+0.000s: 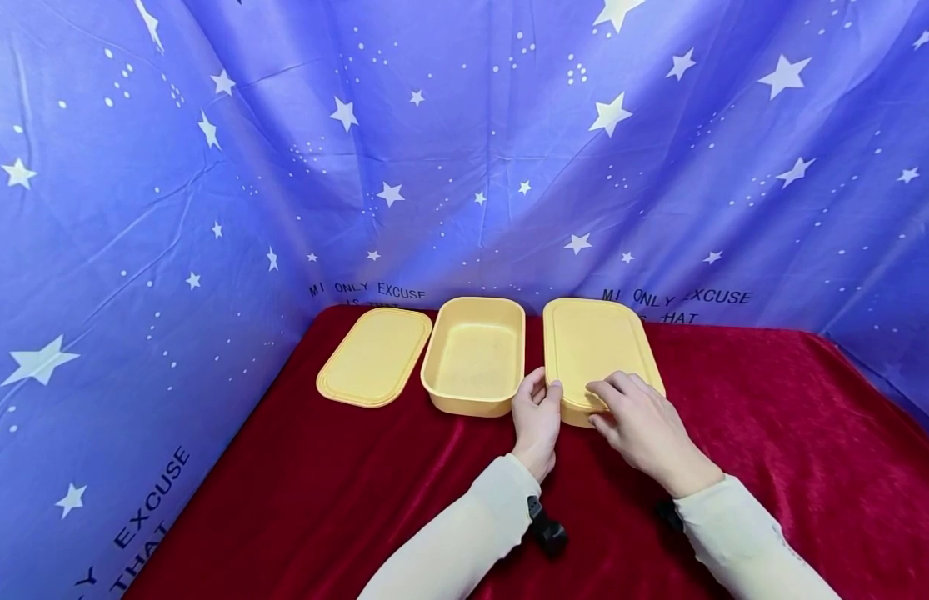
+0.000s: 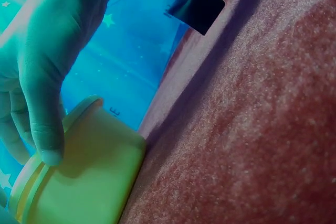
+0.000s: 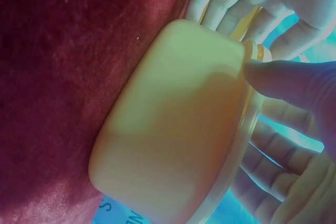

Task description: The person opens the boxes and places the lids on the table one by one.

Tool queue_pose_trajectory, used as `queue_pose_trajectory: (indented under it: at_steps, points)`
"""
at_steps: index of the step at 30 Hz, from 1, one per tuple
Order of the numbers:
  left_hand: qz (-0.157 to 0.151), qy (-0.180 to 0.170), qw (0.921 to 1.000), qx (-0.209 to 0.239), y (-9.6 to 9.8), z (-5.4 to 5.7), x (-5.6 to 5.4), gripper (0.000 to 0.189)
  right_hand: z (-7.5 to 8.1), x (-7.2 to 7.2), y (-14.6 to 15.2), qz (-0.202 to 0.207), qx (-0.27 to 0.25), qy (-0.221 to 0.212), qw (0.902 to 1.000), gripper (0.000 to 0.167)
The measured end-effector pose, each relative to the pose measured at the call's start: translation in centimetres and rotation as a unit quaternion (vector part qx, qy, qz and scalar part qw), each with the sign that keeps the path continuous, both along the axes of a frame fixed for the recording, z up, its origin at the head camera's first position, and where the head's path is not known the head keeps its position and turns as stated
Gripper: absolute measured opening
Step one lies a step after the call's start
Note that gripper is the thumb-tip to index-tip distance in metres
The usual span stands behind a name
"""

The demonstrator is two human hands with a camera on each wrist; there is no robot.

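Observation:
A yellow food container [image 1: 581, 416] stands at the right of the row with its matching lid [image 1: 595, 342] lying over it. My left hand [image 1: 537, 421] holds the container's near left corner, its fingers along the side and thumb at the lid's edge. At the front edge, my right hand [image 1: 644, 425] pinches the lid's rim. The right wrist view shows the right thumb [image 3: 283, 82] against the rim below the lid, fingers over the top. In the left wrist view the right hand [image 2: 47, 66] reaches down to the rim. The container's inside is hidden.
An uncovered yellow container [image 1: 475, 358] stands left of the lidded one. Beyond it, a loose yellow lid [image 1: 376, 358] lies flat. Dark red cloth [image 1: 322, 492] covers the table, and a blue star-patterned curtain [image 1: 464, 150] hangs behind and at the sides.

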State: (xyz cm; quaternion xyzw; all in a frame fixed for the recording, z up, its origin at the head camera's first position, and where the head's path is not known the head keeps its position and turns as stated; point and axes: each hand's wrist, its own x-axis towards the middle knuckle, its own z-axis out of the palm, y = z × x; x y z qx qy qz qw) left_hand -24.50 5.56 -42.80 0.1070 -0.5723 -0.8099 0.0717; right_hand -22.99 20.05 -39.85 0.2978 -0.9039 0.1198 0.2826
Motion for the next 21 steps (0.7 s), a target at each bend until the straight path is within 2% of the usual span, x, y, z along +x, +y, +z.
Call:
queue_pose_trajectory:
  at_steps: [13, 17, 21]
  points:
    - [0.005, -0.002, 1.0, 0.001, 0.09, 0.12, 0.03, 0.032, -0.32, 0.05, -0.03, -0.001, 0.002, 0.014, 0.9999, 0.028]
    - [0.006, 0.009, 0.9999, 0.002, 0.08, 0.13, 0.08, 0.033, -0.45, -0.01, -0.05, -0.002, 0.015, 0.029, 0.9995, 0.026]
    - [0.007, 0.003, 1.0, 0.004, 0.09, 0.11, -0.02, 0.031, -0.39, 0.05, -0.16, -0.002, 0.034, 0.045, 0.9984, 0.025]
